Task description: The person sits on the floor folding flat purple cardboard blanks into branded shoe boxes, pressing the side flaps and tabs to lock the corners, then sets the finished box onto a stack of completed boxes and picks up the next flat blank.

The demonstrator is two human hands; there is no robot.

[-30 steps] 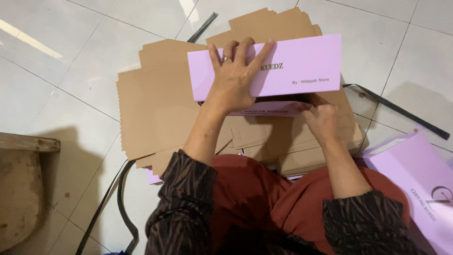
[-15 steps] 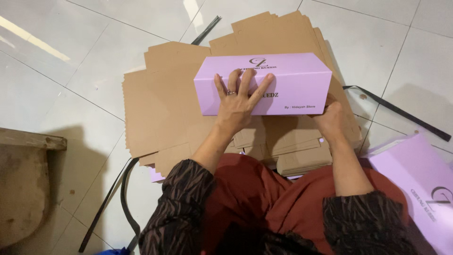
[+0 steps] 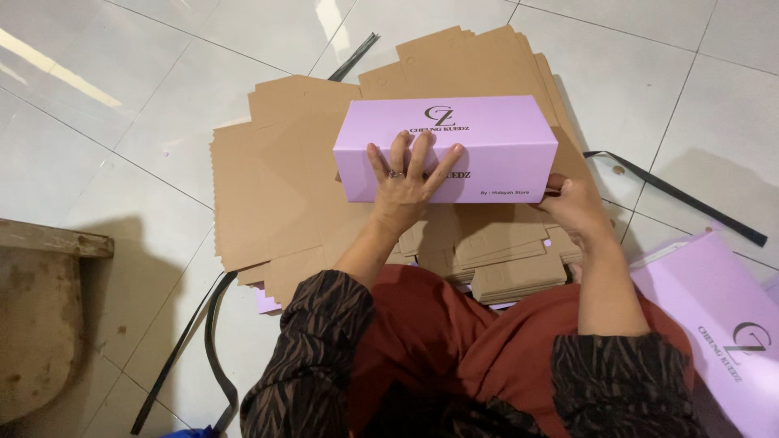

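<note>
A long lilac cardboard box [image 3: 487,134] with dark printing stands assembled on a stack of flat brown cardboard blanks [image 3: 284,186] on the floor in front of my knees. My left hand [image 3: 406,182] lies flat against the box's near side, fingers spread, a ring on one finger. My right hand [image 3: 572,207] is at the box's lower right corner, fingers curled against that end. Both arms wear dark patterned sleeves, above a dark red garment over my lap.
More flat lilac box blanks [image 3: 718,324] lie at my right. Black plastic straps lie on the white tiled floor: one at the left [image 3: 203,332], one at the right [image 3: 673,195], one behind the stack [image 3: 353,57]. A worn brown step edge [image 3: 49,300] is at the far left.
The lilac box has turned from a tilted sheet-like shape into a closed upright box. My left hand slid down from its top to its near side; my right hand moved to its right end.
</note>
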